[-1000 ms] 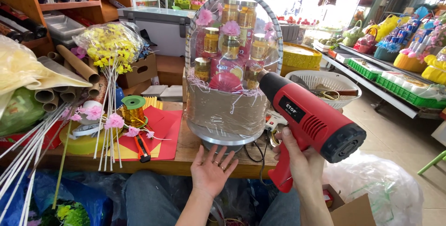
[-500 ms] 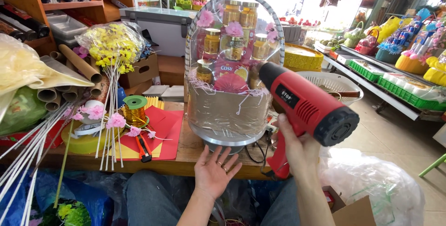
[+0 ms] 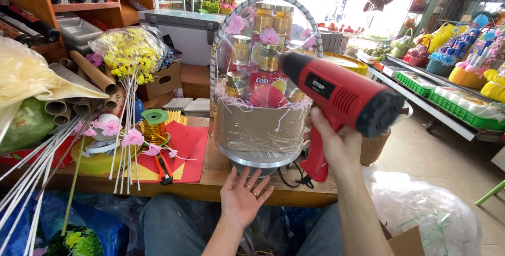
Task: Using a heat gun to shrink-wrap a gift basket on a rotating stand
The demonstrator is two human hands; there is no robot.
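Observation:
A round gift basket (image 3: pixel 260 129) wrapped in clear film stands on a turntable base at the edge of a wooden table (image 3: pixel 210 177). It holds several jars with gold lids, pink flowers and shredded paper under an arched handle. My right hand (image 3: pixel 334 143) grips a red heat gun (image 3: pixel 336 95), its nozzle pointed at the upper part of the wrapped basket. My left hand (image 3: pixel 243 195) is palm up with fingers spread, just under the front rim of the basket's base.
Orange-handled scissors (image 3: pixel 163 167) lie on red and yellow paper sheets beside a gold ribbon spool (image 3: pixel 154 125). Stemmed yellow and pink artificial flowers (image 3: pixel 126 61) and cardboard tubes fill the left. A clear plastic bag (image 3: pixel 426 208) sits on the floor at right, near shelves of baskets.
The heat gun has risen and swung left, from the basket's lower side to its upper part. My left hand has stayed under the base.

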